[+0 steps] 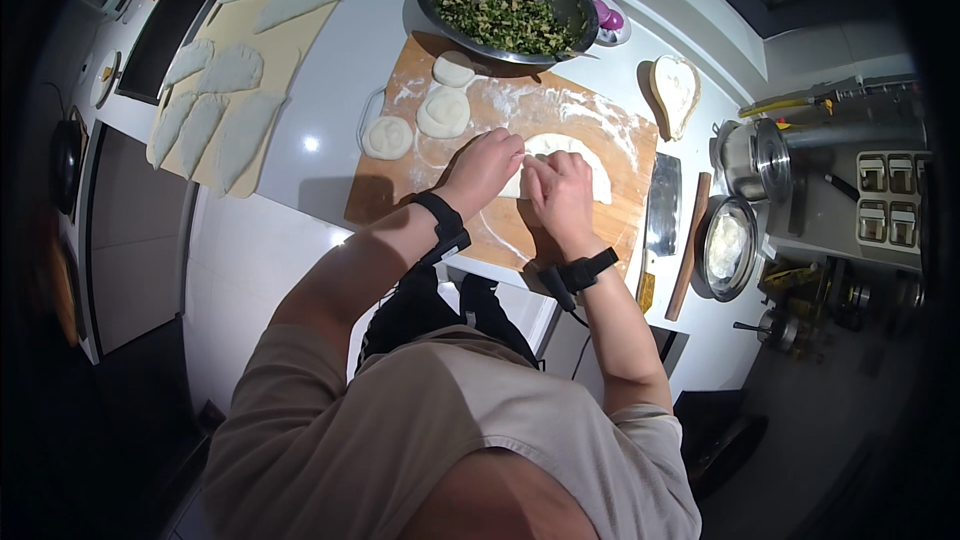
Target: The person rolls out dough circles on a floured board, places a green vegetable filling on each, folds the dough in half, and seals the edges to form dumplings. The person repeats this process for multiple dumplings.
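Observation:
A half-round folded piece of dough [568,146] lies on the floured wooden board [465,195]. My left hand [484,169] has its fingertips together at the left end of the dough's curved edge. Close beside it, my right hand [559,187] bends its fingers over the same edge, pinching the dough. The fingers partly hide the point of contact and the dough's lower left part. Several small dough rounds, among them one at the front left [387,138], rest on the board's left side. Behind the board stands a steel bowl [574,45] of chopped green filling.
Several folded filled dough pieces [231,69] lie on a pale board [289,64] at left. To the right are a cleaver [663,202], a wooden rolling pin [688,247], a bowl of flour [726,247], a heart-shaped container [673,96] and a lidded pot [750,157]. Purple onion pieces [609,18] sit behind.

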A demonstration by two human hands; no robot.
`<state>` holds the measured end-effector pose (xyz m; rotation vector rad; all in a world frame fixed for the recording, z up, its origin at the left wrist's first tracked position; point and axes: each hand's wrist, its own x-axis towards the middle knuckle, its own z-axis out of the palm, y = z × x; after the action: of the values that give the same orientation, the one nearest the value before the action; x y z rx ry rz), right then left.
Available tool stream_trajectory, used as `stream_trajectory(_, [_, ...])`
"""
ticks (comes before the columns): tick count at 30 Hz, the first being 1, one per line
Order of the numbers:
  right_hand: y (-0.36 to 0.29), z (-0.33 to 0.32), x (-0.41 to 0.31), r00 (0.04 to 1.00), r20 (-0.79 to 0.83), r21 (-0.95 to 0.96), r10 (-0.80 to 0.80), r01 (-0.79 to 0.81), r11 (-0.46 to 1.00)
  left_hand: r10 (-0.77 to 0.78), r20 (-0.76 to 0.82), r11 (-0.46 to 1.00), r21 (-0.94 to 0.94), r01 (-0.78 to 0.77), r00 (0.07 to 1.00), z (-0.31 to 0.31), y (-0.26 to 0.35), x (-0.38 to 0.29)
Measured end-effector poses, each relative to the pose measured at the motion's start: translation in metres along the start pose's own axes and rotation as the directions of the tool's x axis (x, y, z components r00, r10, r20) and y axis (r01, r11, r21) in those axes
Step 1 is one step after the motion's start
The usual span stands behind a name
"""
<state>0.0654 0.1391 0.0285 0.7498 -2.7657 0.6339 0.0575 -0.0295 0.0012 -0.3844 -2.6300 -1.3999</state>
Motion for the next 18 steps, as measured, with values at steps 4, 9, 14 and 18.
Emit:
stream_trajectory(4, [0.003, 0.001, 0.002, 0.998, -0.058, -0.037, -0.012, 0.010, 0.999, 0.045, -0.023, 0.997, 0.055, -0.044, 0.999, 0.005, 0.000, -0.001])
stream_trajectory(9, [0.001, 0.004, 0.006, 0.999, -0.035, -0.116, -0.017, 0.013, 0.993, 0.032, -0.040, 0.999, 0.039, -0.030, 0.999, 0.006, 0.002, -0.003])
stream_trajectory(14, [0.000, 0.000, 0.007, 0.999, -0.024, -0.108, -0.048, 0.045, 0.993, 0.012, -0.069, 1.000, 0.024, -0.010, 0.998, -0.007, -0.002, -0.013])
stream_trajectory(18, [-0.010, 0.001, -0.001, 0.998, -0.022, -0.039, -0.060, 0.060, 0.997, -0.026, -0.023, 0.997, 0.067, 0.028, 0.999, -0.013, -0.006, -0.015])
